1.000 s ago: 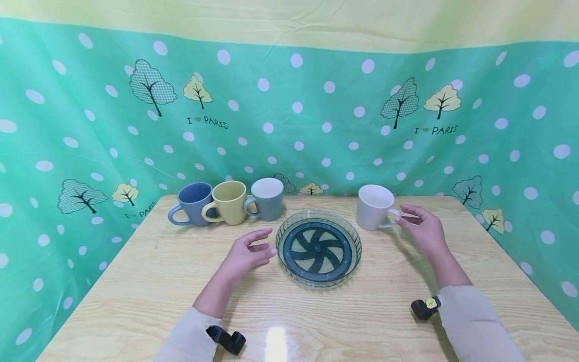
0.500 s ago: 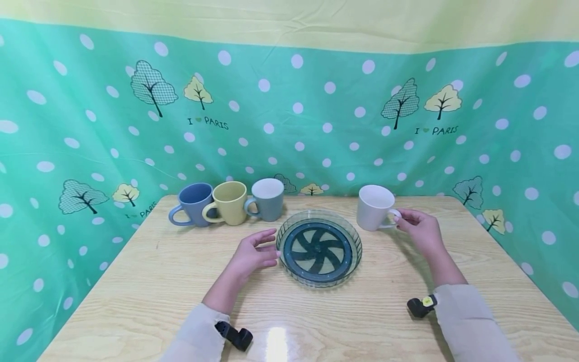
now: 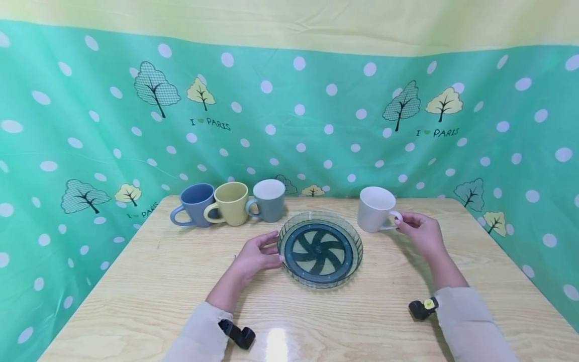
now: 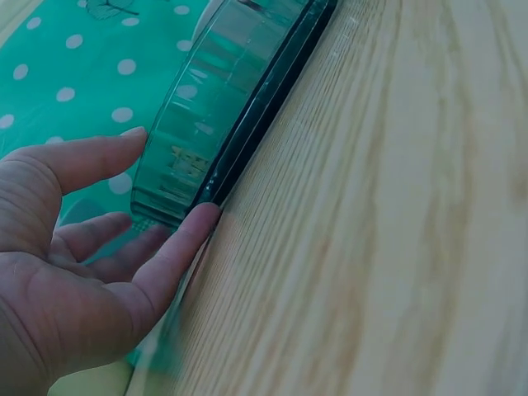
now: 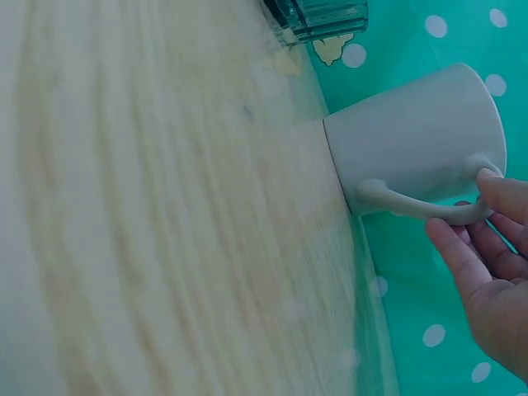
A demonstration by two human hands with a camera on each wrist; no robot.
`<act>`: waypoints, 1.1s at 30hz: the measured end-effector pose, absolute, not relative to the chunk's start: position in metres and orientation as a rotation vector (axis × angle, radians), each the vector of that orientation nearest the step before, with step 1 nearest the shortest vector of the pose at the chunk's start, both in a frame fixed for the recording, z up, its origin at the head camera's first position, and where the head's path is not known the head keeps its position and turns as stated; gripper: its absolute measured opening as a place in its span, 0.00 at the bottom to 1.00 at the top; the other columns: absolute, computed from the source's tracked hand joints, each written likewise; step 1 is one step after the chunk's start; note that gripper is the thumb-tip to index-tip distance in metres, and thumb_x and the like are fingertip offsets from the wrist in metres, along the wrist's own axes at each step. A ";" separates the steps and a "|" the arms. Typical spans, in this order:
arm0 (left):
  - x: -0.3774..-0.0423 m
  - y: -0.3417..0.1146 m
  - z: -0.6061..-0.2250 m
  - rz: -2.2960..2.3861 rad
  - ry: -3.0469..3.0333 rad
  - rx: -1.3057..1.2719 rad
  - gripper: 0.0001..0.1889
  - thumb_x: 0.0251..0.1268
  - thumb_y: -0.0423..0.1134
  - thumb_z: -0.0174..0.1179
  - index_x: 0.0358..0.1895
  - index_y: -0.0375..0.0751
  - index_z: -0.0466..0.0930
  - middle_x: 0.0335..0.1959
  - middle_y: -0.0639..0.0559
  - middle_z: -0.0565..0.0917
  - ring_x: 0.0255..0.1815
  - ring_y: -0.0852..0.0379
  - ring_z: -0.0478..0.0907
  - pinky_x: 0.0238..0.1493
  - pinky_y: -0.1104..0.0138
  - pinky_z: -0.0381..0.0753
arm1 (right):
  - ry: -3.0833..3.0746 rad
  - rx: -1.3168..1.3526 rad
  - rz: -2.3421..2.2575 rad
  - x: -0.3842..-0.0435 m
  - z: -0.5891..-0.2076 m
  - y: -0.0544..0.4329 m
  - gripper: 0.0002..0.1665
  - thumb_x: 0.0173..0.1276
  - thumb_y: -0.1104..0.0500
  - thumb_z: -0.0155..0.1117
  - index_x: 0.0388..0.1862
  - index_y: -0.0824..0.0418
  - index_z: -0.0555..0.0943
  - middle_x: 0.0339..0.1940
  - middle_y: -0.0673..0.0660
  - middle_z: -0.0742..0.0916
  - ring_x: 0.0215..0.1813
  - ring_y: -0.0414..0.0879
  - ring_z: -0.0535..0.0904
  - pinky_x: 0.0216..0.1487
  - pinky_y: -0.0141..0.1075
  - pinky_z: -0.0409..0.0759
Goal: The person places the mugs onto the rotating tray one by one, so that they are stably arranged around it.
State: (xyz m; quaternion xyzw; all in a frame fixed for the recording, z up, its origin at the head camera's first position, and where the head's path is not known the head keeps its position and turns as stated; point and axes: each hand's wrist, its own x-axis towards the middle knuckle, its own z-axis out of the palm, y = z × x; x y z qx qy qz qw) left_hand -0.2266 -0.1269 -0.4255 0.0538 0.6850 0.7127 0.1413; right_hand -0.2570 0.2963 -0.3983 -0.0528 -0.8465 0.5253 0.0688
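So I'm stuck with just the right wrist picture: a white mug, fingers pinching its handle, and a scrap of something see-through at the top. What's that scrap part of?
Observer: A round, clear dish with a dark pinwheel pattern at its bottom.
Visitor: Oh! And what's going on beyond it?
Observer: The left hand has its fingertips at the dish's left side.
Visitor: Anything else over that way that I'm missing?
Observer: Three more mugs, in a row toward the back: a blue mug, a yellow mug and a grey-blue mug.
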 end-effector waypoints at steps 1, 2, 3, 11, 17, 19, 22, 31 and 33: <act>-0.226 -0.127 -0.426 2.055 1.979 0.155 0.39 0.54 0.21 0.66 0.72 0.33 0.61 0.70 0.34 0.66 0.67 0.36 0.66 0.52 0.59 0.83 | -2.548 -0.157 1.589 -0.257 -0.399 0.296 0.26 0.72 0.55 0.62 0.62 0.69 0.73 0.57 0.68 0.80 0.43 0.34 0.80 0.54 0.36 0.81; -0.226 -0.127 -0.426 2.055 1.981 0.159 0.39 0.55 0.21 0.66 0.72 0.32 0.61 0.70 0.34 0.65 0.67 0.36 0.66 0.52 0.60 0.83 | -2.552 -0.156 1.590 -0.257 -0.399 0.296 0.26 0.72 0.55 0.62 0.62 0.69 0.73 0.57 0.69 0.80 0.44 0.35 0.80 0.54 0.36 0.81; -0.226 -0.127 -0.426 2.057 1.982 0.157 0.38 0.55 0.21 0.66 0.71 0.32 0.62 0.70 0.34 0.65 0.67 0.36 0.66 0.53 0.60 0.83 | -2.557 -0.156 1.590 -0.258 -0.399 0.296 0.25 0.72 0.55 0.61 0.62 0.70 0.73 0.57 0.68 0.80 0.44 0.36 0.81 0.55 0.37 0.81; -0.227 -0.127 -0.430 2.064 1.991 0.158 0.37 0.55 0.21 0.65 0.71 0.32 0.63 0.70 0.35 0.67 0.66 0.38 0.68 0.53 0.61 0.83 | -2.624 -0.145 1.513 -0.259 -0.399 0.292 0.22 0.72 0.55 0.62 0.55 0.71 0.75 0.54 0.69 0.82 0.50 0.52 0.81 0.55 0.40 0.82; -0.227 -0.127 -0.430 2.067 1.985 0.156 0.37 0.55 0.22 0.65 0.71 0.32 0.63 0.70 0.36 0.67 0.66 0.39 0.68 0.53 0.61 0.83 | -2.609 -0.190 1.488 -0.258 -0.399 0.289 0.21 0.69 0.55 0.65 0.52 0.71 0.76 0.50 0.67 0.82 0.48 0.49 0.81 0.53 0.40 0.83; -0.227 -0.127 -0.430 2.071 1.982 0.158 0.37 0.55 0.21 0.65 0.71 0.32 0.63 0.70 0.35 0.67 0.66 0.38 0.68 0.53 0.61 0.83 | -2.608 -0.183 1.483 -0.257 -0.399 0.287 0.21 0.68 0.55 0.66 0.51 0.70 0.76 0.49 0.66 0.82 0.46 0.47 0.80 0.52 0.39 0.84; -0.227 -0.127 -0.431 2.069 1.982 0.150 0.37 0.55 0.21 0.65 0.70 0.32 0.64 0.70 0.35 0.67 0.66 0.38 0.68 0.53 0.61 0.83 | -2.605 -0.169 1.477 -0.258 -0.400 0.285 0.20 0.68 0.57 0.66 0.50 0.71 0.76 0.46 0.65 0.82 0.44 0.47 0.80 0.50 0.38 0.85; -0.226 -0.127 -0.430 2.064 1.996 0.116 0.37 0.54 0.22 0.67 0.70 0.34 0.65 0.69 0.37 0.68 0.65 0.40 0.70 0.53 0.61 0.83 | -2.573 -0.203 1.468 -0.257 -0.401 0.280 0.20 0.68 0.59 0.67 0.50 0.72 0.76 0.45 0.65 0.82 0.44 0.48 0.79 0.47 0.35 0.85; -0.226 -0.127 -0.429 2.065 1.998 0.118 0.37 0.54 0.22 0.66 0.70 0.34 0.65 0.69 0.37 0.68 0.65 0.40 0.70 0.53 0.61 0.83 | -2.567 -0.205 1.475 -0.257 -0.400 0.280 0.20 0.68 0.59 0.67 0.50 0.72 0.76 0.45 0.65 0.82 0.43 0.47 0.79 0.47 0.35 0.85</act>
